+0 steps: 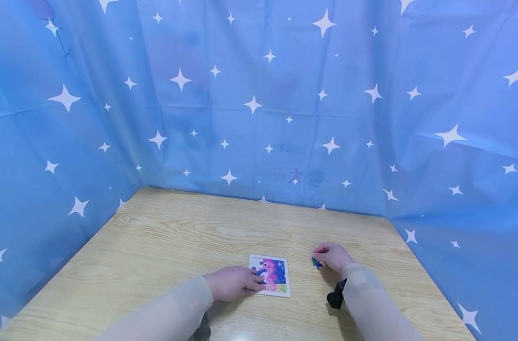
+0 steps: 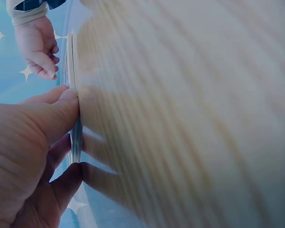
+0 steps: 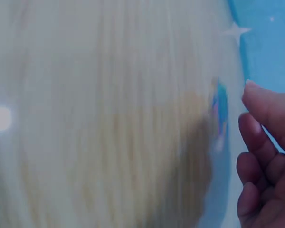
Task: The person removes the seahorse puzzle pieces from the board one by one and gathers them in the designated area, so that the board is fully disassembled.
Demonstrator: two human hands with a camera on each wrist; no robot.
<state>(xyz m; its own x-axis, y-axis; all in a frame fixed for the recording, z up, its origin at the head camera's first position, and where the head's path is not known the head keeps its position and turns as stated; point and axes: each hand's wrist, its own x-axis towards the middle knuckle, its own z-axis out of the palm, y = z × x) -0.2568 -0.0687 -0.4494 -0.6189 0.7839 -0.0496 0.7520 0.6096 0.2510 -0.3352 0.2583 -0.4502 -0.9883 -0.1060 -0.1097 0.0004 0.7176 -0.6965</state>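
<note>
A small square jigsaw puzzle board (image 1: 275, 276) with a pink seahorse, dark blue background and white border lies on the table. My left hand (image 1: 233, 283) holds the board at its left side, some fingers over the picture. In the left wrist view, the thumb and fingers of the left hand (image 2: 31, 142) meet the thin board edge (image 2: 75, 137). Right of the board, my right hand (image 1: 333, 256) hovers with loosely bent fingers by small colourful puzzle pieces (image 1: 316, 263). In the right wrist view, the blurred pieces (image 3: 220, 114) lie just off the right hand's fingertips (image 3: 250, 88).
The wooden table (image 1: 190, 227) reaches back to a blue curtain (image 1: 259, 123) with white stars, which hangs behind it and along both sides. A black wrist camera (image 1: 336, 296) sits under the right sleeve.
</note>
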